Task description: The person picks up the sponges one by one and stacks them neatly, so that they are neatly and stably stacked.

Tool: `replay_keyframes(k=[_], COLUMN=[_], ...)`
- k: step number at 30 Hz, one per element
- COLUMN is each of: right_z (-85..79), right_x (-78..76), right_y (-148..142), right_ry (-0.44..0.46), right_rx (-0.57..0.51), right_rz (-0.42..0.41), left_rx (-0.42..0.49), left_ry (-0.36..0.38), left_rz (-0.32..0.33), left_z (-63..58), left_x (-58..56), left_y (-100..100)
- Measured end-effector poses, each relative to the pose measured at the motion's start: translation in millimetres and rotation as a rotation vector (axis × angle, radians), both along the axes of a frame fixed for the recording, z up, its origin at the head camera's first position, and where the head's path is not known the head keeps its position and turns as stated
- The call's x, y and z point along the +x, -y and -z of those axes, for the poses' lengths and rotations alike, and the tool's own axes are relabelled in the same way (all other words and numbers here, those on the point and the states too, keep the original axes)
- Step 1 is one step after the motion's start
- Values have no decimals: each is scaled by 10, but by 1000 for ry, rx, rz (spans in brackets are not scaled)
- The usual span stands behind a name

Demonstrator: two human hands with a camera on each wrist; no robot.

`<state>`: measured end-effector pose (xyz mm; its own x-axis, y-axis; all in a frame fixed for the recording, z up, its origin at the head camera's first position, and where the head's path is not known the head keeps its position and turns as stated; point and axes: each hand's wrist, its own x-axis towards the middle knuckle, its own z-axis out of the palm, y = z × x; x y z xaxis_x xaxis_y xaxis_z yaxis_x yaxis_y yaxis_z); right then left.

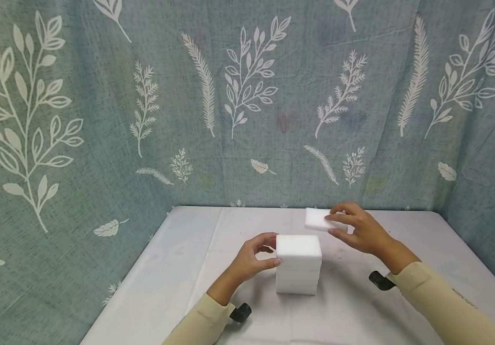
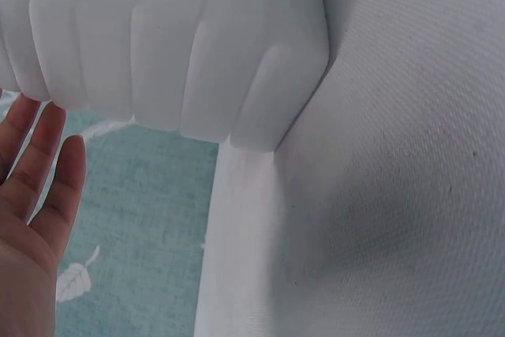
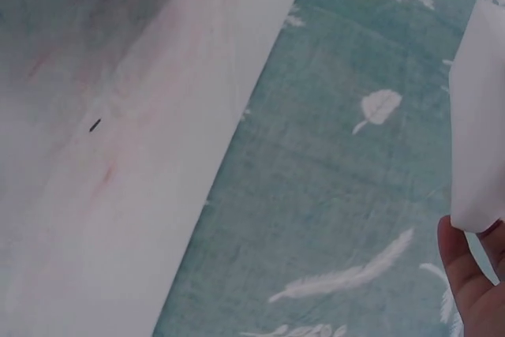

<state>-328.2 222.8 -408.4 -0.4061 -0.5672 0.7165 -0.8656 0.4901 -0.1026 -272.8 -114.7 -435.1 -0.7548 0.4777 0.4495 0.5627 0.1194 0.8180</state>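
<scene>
Several white sponges are piled into an upright stack (image 1: 298, 270), their edges slightly out of line. My left hand (image 1: 249, 256) is at the stack's left side, thumb tip by the front edge and fingers toward the back. Seen from the left wrist, its fingers (image 2: 67, 175) are extended, with tips right at the sponges' edges. Behind and to the right of the stack, my right hand (image 1: 361, 233) pinches one flat white sponge (image 1: 315, 219) by its right end, thumb below and fingers over it. The right wrist view shows that sponge (image 3: 477, 116) at its right edge.
A white cloth-covered table (image 1: 196, 287) extends under the stack, its far edge meeting a blue-green curtain (image 1: 273, 120) with white leaf prints. The curtain also hangs along both sides. Dark wrist mounts (image 1: 241, 312) stick out under the sleeves.
</scene>
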Motion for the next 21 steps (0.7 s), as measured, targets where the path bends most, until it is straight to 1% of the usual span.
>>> replay_keyframes(k=[5, 9, 21], right_z=[-56, -85, -113], right_x=[55, 95, 204], right_y=[49, 92, 250], right_ry=[21, 19, 9], right_rx=[-11, -21, -39], right_rz=[-13, -29, -124], left_rx=[-13, -26, 14], left_ry=[-4, -7, -31], left_rz=[-10, -20, 2], left_z=[3, 8, 20], left_x=[-2, 0, -24], left_y=[0, 0, -2])
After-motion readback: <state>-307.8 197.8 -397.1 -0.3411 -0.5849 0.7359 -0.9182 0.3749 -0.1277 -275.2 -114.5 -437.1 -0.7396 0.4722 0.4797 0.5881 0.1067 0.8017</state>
